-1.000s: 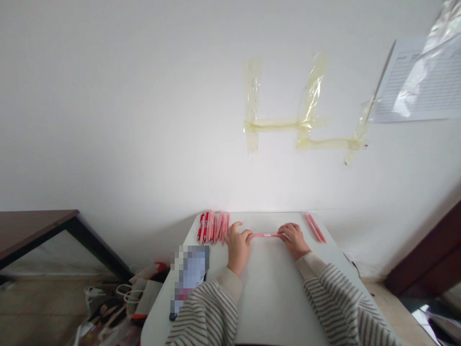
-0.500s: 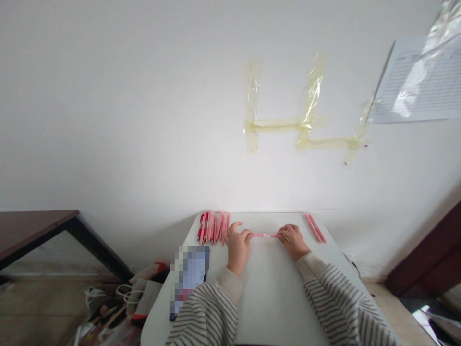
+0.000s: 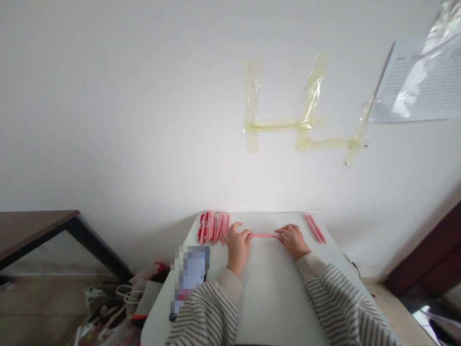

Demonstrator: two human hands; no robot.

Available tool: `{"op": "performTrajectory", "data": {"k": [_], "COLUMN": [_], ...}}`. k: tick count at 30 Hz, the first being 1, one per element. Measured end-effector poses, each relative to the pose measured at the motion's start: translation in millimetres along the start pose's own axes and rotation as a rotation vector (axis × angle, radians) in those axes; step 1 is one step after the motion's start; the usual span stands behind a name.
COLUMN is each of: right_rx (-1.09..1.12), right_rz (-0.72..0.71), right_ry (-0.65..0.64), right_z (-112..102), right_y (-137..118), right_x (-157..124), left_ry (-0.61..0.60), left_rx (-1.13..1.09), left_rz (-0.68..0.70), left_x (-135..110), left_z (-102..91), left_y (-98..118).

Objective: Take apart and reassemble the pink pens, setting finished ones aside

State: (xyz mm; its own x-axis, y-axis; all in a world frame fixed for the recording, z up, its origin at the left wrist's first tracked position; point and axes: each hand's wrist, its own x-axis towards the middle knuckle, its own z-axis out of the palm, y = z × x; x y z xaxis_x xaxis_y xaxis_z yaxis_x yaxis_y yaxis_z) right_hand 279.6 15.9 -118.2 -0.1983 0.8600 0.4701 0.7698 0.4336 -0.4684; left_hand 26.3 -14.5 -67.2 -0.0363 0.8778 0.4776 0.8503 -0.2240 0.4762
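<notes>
hands meet over the far half of the white table [image 3: 268,298]: the left hand [image 3: 237,246] pinches one end of a pink pen [image 3: 264,235] and the right hand [image 3: 294,240] pinches the other, fingers closed narrowly on it. the pen lies crosswise between them, on the tabletop or just above it, i cannot tell which. a heap of pink and red pens [image 3: 213,227] lies just beside the left hand; two more pens [image 3: 315,227] lie near the right. the step in hand looks like a two-ended hold on this single pen; further handling calls for a steady pinch at both slim ends, clear of the heap.
</notes>
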Motion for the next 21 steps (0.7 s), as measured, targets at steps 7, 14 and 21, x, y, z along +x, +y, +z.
{"op": "performTrajectory", "data": {"k": [7,14,21], "right_rx": [-0.002,0.026,0.001], "right_rz": [-0.004,0.021,0.008], "right_ry": [-0.015,-0.011,-0.020], "right_z": [0.1,-4.5,-1.9], "right_y": [0.4,-7.4,-3.1], "right_x": [0.7,-0.9,0.2], "left_ry": [0.006,-0.002,0.000], "left_rx": [-0.002,-0.009,-0.013], "left_rz": [0.006,-0.011,-0.012], "left_x": [0.2,-0.2,-0.1], "left_z": [1.5,0.4,1.2], "left_y": [-1.3,-0.1,-0.5]}}
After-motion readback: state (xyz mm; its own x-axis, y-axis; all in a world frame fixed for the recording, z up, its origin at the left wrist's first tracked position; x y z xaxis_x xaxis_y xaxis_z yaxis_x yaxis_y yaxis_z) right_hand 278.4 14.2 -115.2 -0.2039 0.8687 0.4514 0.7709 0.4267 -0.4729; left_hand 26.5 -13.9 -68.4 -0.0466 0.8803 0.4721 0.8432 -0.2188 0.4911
